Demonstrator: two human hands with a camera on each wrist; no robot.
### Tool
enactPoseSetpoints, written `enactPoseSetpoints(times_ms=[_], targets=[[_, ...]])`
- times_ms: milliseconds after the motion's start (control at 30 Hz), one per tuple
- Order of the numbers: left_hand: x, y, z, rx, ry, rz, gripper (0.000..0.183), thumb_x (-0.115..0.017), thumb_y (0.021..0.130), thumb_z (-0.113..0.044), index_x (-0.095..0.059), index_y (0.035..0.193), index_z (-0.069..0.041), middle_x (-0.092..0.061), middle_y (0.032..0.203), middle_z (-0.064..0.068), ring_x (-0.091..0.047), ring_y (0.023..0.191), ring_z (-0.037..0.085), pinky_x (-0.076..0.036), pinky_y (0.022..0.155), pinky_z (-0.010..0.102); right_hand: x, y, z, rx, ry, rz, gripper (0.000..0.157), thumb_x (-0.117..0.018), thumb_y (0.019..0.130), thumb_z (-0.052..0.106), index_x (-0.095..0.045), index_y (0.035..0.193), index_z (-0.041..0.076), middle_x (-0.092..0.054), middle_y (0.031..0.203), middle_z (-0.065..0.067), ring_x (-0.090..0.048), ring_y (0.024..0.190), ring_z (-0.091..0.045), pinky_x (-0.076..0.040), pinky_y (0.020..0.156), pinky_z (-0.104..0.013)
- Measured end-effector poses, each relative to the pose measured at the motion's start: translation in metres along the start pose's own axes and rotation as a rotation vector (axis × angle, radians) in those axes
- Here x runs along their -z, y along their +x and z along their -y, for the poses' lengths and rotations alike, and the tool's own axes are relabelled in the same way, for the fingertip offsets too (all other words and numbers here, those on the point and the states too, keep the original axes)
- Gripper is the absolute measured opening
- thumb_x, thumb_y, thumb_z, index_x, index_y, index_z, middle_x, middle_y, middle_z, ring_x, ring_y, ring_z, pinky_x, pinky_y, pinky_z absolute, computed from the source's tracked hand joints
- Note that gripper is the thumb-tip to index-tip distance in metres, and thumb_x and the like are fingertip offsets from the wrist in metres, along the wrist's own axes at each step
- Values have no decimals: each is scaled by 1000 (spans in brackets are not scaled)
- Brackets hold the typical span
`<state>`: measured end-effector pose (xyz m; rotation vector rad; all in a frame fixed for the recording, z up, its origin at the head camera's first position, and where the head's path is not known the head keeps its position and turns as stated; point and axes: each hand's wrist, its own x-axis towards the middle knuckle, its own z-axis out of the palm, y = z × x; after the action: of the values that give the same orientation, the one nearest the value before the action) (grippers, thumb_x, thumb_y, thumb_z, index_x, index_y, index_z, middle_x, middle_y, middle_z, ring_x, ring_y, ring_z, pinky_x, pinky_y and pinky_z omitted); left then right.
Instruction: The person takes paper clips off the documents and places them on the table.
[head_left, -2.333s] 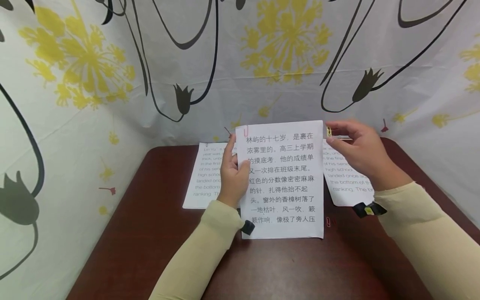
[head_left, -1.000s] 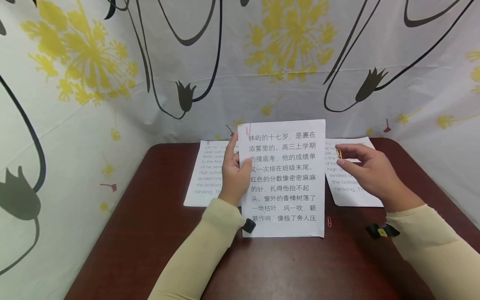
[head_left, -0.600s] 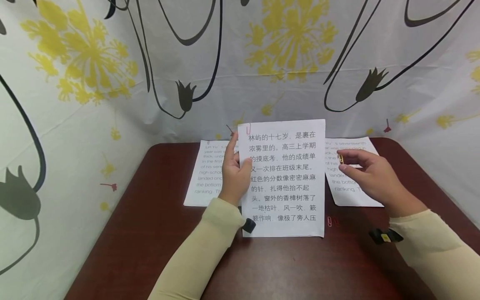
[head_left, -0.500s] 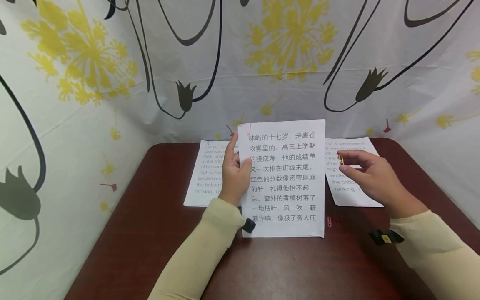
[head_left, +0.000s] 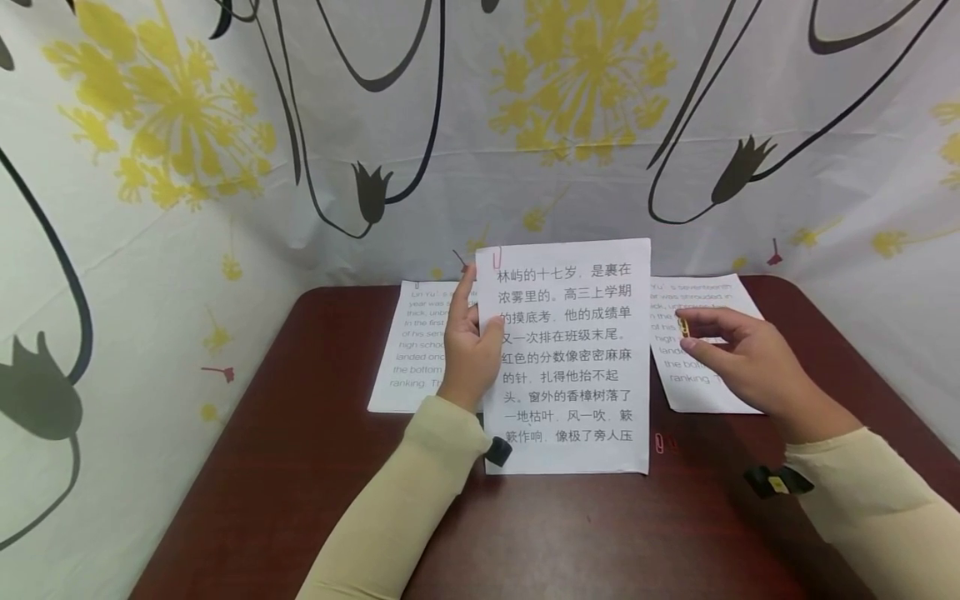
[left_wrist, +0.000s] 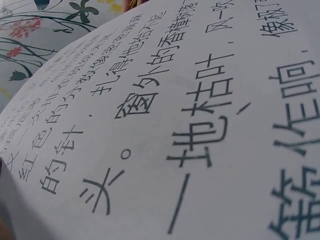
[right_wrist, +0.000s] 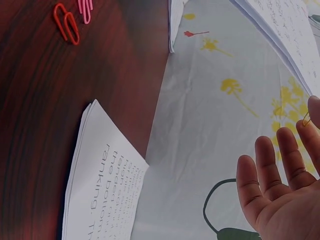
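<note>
My left hand grips the left edge of printed sheets, thumb in front, holding them upright above the table. A pink paper clip sits at their top left corner. In the left wrist view the printed page fills most of the frame. Off the right edge of the sheets, my right hand pinches a yellow paper clip between thumb and index finger. The right wrist view shows the yellow wire at those fingertips, with the other fingers of the right hand extended.
Behind the held sheets, a left stack of English text and a right stack lie on the dark red-brown table. A loose pink paper clip and a red one lie near the right stack. A patterned cloth hangs behind.
My right hand has drawn the yellow paper clip away from the sheets' upper right corner, moving right and down. The left hand and sheets stay nearly still.
</note>
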<state>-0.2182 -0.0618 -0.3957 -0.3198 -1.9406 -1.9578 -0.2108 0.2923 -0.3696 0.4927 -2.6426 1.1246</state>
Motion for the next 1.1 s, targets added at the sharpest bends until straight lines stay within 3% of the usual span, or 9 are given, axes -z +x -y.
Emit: enactPoseSetpoints(times_ms=[667,733,900,967,1000,1100], targets=[[0,0,-1,17,2,3,85,-52,105,-2,-24,160,-60,-75,108,8,-76,71,24,-59,52,31,6,-14,-5,-16,-57,44,40,-75,98,16,-68,135,2,-69,128,-21,-63,88,13,-53,67,-10],[1,0,-1,22,2,3,85,-52,105,-2,-24,160,-60,-75,108,9,-77,71,24,-59,52,31,7,-16,-5,-20,-54,44,39,-76,98,17,-69,134,3,-69,127,-16,-64,87,13,-54,67,-11],[0,1,-1,8,-6,2,85,-51,104,-1,-24,162,-56,-75,108,9,-76,70,24,-58,51,30,8,-20,-7,-21,-26,48,38,-77,97,16,-70,133,4,-63,119,20,-66,89,12,-56,67,-12],[0,2,-1,2,-14,1,85,-51,104,0,-25,163,-55,-75,108,9,-76,70,24,-57,50,28,8,-23,-9,-16,-20,54,38,-77,97,14,-70,133,4,-60,117,27,-65,90,12,-56,68,-12],[0,2,-1,-3,-16,0,84,-51,103,0,-25,164,-52,-75,108,10,-75,69,24,-56,49,28,8,-24,-10,-14,-18,58,38,-77,97,13,-70,133,4,-60,117,27,-65,91,12,-56,69,-12],[0,2,-1,-4,-16,-3,84,-51,103,1,-25,164,-50,-75,107,10,-75,68,24,-55,48,27,6,-26,-12,-14,-28,71,39,-78,96,12,-70,134,4,-67,123,8,-64,93,14,-55,70,-10]])
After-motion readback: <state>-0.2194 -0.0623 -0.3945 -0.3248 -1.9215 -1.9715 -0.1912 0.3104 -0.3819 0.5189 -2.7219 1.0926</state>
